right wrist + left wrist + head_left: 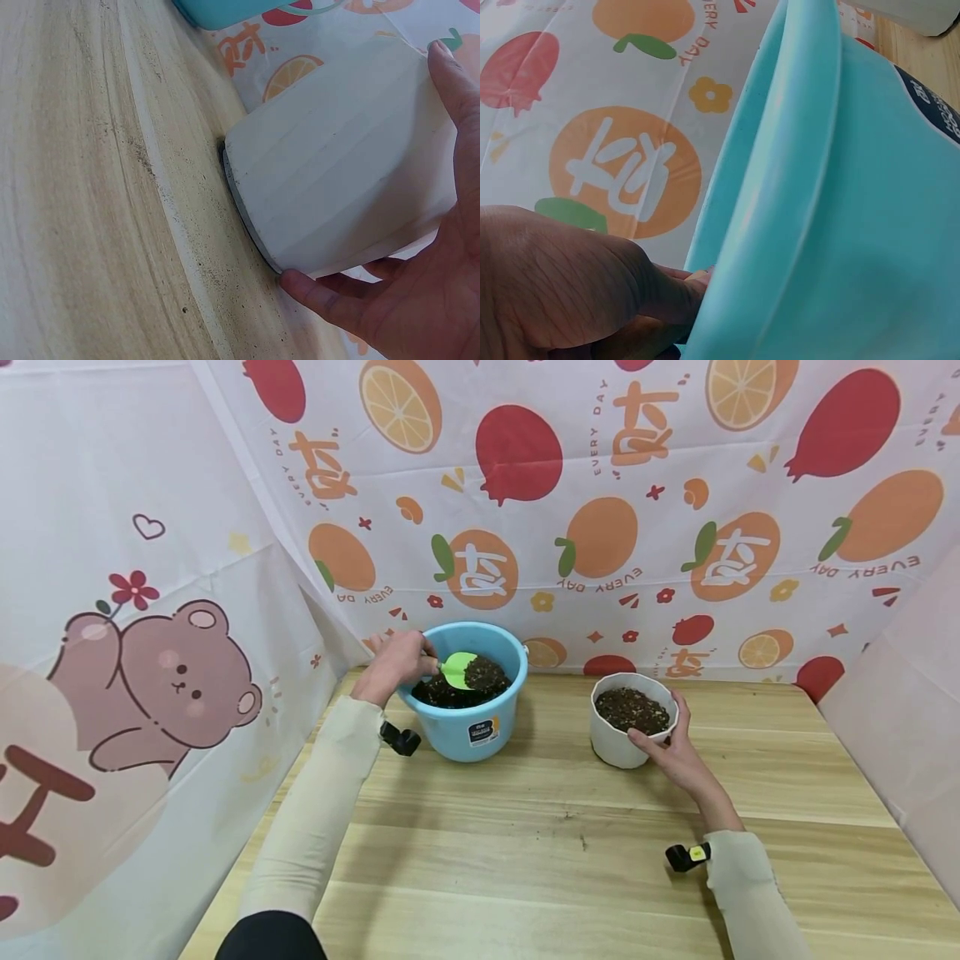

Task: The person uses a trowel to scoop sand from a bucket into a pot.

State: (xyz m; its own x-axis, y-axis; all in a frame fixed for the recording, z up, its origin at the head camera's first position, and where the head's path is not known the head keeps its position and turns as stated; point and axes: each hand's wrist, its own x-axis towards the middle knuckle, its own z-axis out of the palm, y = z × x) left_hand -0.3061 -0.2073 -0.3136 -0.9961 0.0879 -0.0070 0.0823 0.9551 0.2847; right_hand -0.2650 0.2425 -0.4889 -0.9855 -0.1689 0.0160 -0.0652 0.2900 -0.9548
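**Soil transfer, bucket to pot: 2 hands, 1 scoop loaded**

Left hand [396, 662]: fingers curled round the handle of a small green plastic scoop [459, 669]. The scoop blade sits inside a round light-blue plastic bucket [480, 735], carrying a heap of dark soil just above the soil in the bucket. The left wrist view shows only the back of the hand against the bucket's outer wall [832, 225]; the fingers themselves are hidden there.

Right hand [672, 752]: fingers [330, 296] and thumb wrapped round the near side of a white faceted ceramic pot [621, 747], holding it upright on the table. In the right wrist view 1 fingertip reaches up by the rim and the rest lie low along the wall [337, 187].

Progress, as judged: the pot already holds dark potting soil [632, 709] close to its rim, so filling looks well advanced. 1 scoopful is lifted but not yet carried across; the bucket keeps a good stock of soil [442, 693].

Pose: left forearm, in a cream sleeve, stretches far forward to the bucket with the wrist bent over its rim. Right forearm is shorter in reach, angled inward, palm against the pot.

Setting: light wooden plank table [555, 860]; bucket at rear left, pot well apart to its right. Fruit-printed cloth backdrop [600, 485] behind, bear-printed cloth [157, 685] at left.
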